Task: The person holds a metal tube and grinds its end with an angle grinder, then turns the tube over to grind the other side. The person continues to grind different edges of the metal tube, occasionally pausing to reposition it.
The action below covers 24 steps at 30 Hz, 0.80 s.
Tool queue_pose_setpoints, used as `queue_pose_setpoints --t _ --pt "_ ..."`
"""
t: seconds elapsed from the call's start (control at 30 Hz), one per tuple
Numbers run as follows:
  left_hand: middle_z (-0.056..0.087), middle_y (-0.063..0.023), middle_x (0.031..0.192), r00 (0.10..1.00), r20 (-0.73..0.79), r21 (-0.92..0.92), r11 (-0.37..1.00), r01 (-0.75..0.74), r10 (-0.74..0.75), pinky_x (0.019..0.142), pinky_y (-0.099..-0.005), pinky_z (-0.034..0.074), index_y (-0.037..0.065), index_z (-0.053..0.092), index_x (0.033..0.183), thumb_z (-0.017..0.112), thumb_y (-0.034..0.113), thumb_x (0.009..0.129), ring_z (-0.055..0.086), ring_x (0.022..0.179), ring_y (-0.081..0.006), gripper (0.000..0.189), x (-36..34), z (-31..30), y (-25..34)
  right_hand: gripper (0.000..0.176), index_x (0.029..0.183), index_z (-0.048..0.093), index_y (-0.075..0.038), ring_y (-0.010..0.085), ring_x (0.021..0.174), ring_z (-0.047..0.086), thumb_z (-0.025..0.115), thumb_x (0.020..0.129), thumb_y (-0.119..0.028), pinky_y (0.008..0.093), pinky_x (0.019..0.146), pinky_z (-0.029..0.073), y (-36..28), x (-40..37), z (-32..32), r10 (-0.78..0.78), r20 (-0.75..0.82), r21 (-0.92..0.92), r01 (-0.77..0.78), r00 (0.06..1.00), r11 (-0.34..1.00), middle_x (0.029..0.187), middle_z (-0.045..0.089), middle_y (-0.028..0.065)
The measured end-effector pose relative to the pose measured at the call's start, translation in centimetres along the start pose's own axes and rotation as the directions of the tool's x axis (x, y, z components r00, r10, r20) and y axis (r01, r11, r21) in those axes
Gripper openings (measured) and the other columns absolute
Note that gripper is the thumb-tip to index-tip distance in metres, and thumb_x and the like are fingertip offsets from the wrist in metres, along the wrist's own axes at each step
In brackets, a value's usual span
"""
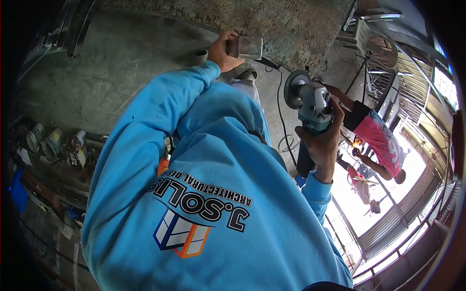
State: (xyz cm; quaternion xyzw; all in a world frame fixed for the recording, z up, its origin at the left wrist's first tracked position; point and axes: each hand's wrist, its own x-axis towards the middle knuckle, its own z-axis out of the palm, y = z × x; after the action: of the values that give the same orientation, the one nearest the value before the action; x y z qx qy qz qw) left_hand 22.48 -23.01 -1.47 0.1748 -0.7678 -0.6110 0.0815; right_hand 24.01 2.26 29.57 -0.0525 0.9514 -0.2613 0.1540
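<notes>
My left hand (224, 54) is closed around one end of a short, box-shaped piece of metal tube (250, 48), its fingers and thumb on opposite sides. Held up on the right, an angle grinder (315, 104) with a green body sits in my right hand (321, 143), which is wrapped around its housing. The grinder's round disc (294, 90) points left, towards the metal piece but apart from it. Blue sleeves cover both my arms, and my shoe (248, 74) shows below the metal piece.
A large slab with a rough, worn surface (286, 24) lies ahead. A dark cable (280, 111) runs along the concrete floor (121, 63). To the right, a person in a pink shirt (378, 136) works near orange sparks (357, 142). Several dusty items (53, 140) stand at the left.
</notes>
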Motion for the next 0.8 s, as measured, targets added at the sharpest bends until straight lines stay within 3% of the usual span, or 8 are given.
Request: queue_pose_setpoints --t 0.17,0.27,0.3,0.37,0.47,0.6,0.67,0.8 --pt "0.069 -0.0112 0.124 0.927 0.326 -0.123 0.98 -0.154 0.186 0.101 -0.0374 0.054 0.013 0.051 0.139 0.086 0.008 0.068 0.069 0.116 -0.0239 0.08 1.7 -1.4 -1.6 0.101 0.15 0.039 -0.013 0.0355 0.116 0.067 0.088 0.063 -0.001 0.044 0.098 0.056 -0.5 0.3 0.7 0.007 0.017 0.026 -0.008 1.0 1.0 0.129 0.061 0.0178" --pt "0.065 -0.0112 0.137 0.88 0.418 -0.217 0.965 -0.147 0.228 0.108 -0.0359 0.05 0.012 0.049 0.149 0.083 0.006 0.07 0.065 0.125 -0.024 0.086 2.8 -1.6 -1.9 0.101 0.15 0.04 -0.012 0.0352 0.115 0.067 0.088 0.063 -0.001 0.044 0.097 0.056 -0.6 0.5 0.6 0.009 0.021 0.006 -0.009 1.0 1.0 0.126 0.063 0.0176" --pt "0.065 -0.0112 0.137 0.879 0.419 -0.217 0.965 -0.147 0.228 0.108 -0.0359 0.05 0.012 0.049 0.149 0.083 0.006 0.07 0.065 0.125 -0.024 0.086 3.1 -1.4 -1.9 0.101 0.15 0.04 -0.012 0.0352 0.115 0.067 0.088 0.063 -0.001 0.044 0.097 0.056 -0.6 0.7 0.4 0.01 0.02 0.006 -0.011 1.0 1.0 0.126 0.063 0.0176" --pt "0.067 -0.0155 0.136 0.886 0.254 -0.187 0.919 -0.348 0.387 0.107 -0.0392 0.052 0.019 0.052 0.151 0.084 0.009 0.072 0.065 0.126 -0.0303 0.086 3.4 -1.7 -1.6 0.1 0.15 0.04 -0.011 0.0353 0.115 0.068 0.088 0.063 -0.001 0.0438 0.096 0.056 -0.9 0.8 0.4 0.03 0.03 -0.025 -0.029 0.999 0.999 0.124 0.064 0.0178" --pt "0.065 -0.0134 0.142 0.929 0.269 -0.227 0.954 -0.197 0.255 0.11 -0.0385 0.052 0.018 0.052 0.15 0.084 0.007 0.072 0.063 0.13 -0.0291 0.085 3.2 -2.4 -0.5 0.099 0.15 0.041 -0.01 0.0353 0.116 0.068 0.087 0.063 -0.001 0.0438 0.096 0.056 -1.2 1.1 0.4 0.02 0.04 0.009 -0.02 0.999 1.0 0.125 0.064 0.018" --pt "0.064 -0.013 0.143 0.938 0.263 -0.179 0.966 -0.185 0.228 0.109 -0.0396 0.053 0.017 0.052 0.15 0.083 0.006 0.072 0.063 0.131 -0.0298 0.084 2.3 -2.4 -0.8 0.098 0.15 0.04 -0.009 0.0352 0.115 0.068 0.087 0.064 -0.001 0.0439 0.096 0.056 -2.0 1.6 0.5 -0.013 0.058 -0.012 0.014 0.998 1.0 0.126 0.064 0.0184" --pt "0.062 -0.0128 0.147 0.867 0.396 -0.16 0.952 -0.26 0.303 0.109 -0.0385 0.052 0.012 0.055 0.146 0.081 0.005 0.073 0.063 0.131 -0.0279 0.078 2.2 -2.8 -0.3 0.098 0.15 0.04 -0.01 0.0358 0.114 0.069 0.087 0.064 0.0 0.0438 0.096 0.056 -2.2 2.1 0.4 -0.041 0.048 0.031 0.04 0.998 0.999 0.125 0.065 0.0186" --pt "0.066 -0.0135 0.141 0.856 0.44 -0.129 0.962 -0.241 0.273 0.106 -0.0394 0.054 0.014 0.056 0.146 0.082 0.006 0.073 0.066 0.126 -0.0305 0.077 2.7 -2.2 0.1 0.097 0.15 0.04 -0.011 0.0363 0.112 0.069 0.086 0.065 0.0 0.043 0.096 0.056 -2.7 2.7 0.3 -0.018 0.078 0.086 0.011 0.997 0.996 0.123 0.066 0.0192"
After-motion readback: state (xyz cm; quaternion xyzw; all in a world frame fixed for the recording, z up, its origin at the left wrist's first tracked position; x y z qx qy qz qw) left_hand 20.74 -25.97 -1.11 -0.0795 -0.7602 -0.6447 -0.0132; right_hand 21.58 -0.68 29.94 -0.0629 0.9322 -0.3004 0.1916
